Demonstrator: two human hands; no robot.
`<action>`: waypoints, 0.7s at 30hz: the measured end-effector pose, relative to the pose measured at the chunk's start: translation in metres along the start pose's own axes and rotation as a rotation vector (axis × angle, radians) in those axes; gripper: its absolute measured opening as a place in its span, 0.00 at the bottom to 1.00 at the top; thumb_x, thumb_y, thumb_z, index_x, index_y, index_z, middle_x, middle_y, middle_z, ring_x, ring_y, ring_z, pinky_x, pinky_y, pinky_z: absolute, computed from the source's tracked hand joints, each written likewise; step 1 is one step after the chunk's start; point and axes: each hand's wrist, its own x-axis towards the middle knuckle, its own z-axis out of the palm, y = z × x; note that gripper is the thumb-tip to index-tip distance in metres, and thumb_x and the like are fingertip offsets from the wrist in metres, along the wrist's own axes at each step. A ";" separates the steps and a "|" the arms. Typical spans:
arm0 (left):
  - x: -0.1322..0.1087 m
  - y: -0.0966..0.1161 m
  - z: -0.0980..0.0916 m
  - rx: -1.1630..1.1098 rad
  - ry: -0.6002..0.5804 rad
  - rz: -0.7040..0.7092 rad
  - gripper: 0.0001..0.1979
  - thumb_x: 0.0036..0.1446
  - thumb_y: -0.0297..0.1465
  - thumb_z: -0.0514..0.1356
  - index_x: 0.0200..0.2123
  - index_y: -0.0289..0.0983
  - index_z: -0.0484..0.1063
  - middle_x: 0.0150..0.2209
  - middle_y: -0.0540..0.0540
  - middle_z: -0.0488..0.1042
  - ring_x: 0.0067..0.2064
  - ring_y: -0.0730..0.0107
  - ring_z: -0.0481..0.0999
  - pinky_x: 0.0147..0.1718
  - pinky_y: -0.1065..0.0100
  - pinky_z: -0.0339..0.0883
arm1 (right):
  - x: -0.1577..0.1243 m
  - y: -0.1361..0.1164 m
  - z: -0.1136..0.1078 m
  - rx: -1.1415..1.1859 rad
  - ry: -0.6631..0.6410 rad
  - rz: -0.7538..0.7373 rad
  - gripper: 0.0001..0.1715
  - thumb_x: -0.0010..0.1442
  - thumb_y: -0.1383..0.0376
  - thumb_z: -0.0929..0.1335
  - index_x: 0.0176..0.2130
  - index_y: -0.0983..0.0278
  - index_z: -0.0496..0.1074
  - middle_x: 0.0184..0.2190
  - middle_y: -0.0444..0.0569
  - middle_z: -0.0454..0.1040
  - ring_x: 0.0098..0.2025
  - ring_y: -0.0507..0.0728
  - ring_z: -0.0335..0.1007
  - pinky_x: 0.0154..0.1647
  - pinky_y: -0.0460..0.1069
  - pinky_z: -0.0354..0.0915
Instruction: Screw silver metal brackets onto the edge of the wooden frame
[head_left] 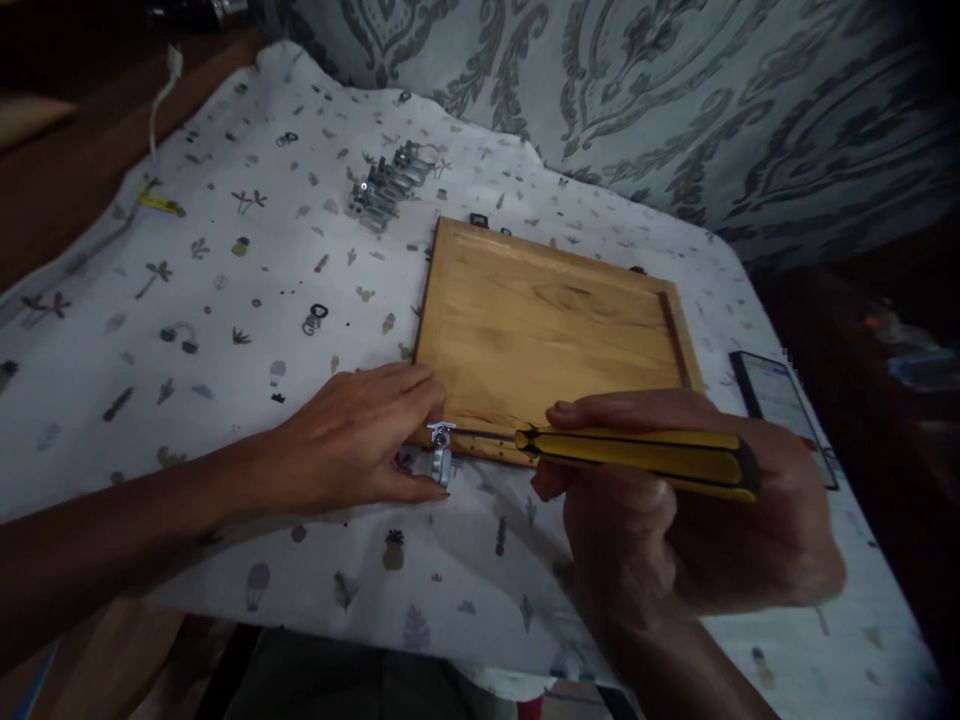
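Close together, left hand (360,440) pinching one metal fitting (441,458), right hand (675,545) gripping one yellow screwdriver (637,455), one wooden panel (547,320)

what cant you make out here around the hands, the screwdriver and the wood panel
All in the head view:
- The metal fitting is partly covered by the left hand, which pinches it, so its shape is unclear.
- The screwdriver tip is too small to show what it meets. The right hand grips the handle.
- The pile of metal parts is far, dim and small.
- The dark flat device is partly behind the right hand.
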 end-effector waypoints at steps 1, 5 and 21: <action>0.000 0.000 0.000 0.003 0.000 -0.003 0.17 0.56 0.42 0.67 0.39 0.40 0.64 0.39 0.50 0.71 0.42 0.63 0.72 0.34 0.66 0.62 | 0.001 -0.001 0.001 -0.017 0.032 -0.023 0.13 0.64 0.57 0.73 0.48 0.57 0.74 0.38 0.50 0.80 0.34 0.60 0.80 0.26 0.55 0.75; 0.000 0.001 0.000 0.007 -0.004 -0.010 0.17 0.56 0.42 0.67 0.37 0.40 0.63 0.38 0.51 0.70 0.41 0.64 0.72 0.33 0.67 0.61 | 0.006 -0.004 0.004 -0.033 0.061 -0.040 0.12 0.62 0.58 0.74 0.46 0.54 0.75 0.36 0.49 0.81 0.31 0.61 0.80 0.25 0.57 0.74; 0.000 0.002 -0.002 0.010 0.005 0.002 0.18 0.56 0.42 0.67 0.35 0.40 0.61 0.37 0.51 0.70 0.39 0.65 0.71 0.32 0.66 0.60 | 0.018 -0.010 0.012 0.029 0.054 -0.045 0.09 0.59 0.63 0.76 0.39 0.59 0.75 0.32 0.46 0.79 0.31 0.57 0.76 0.26 0.52 0.75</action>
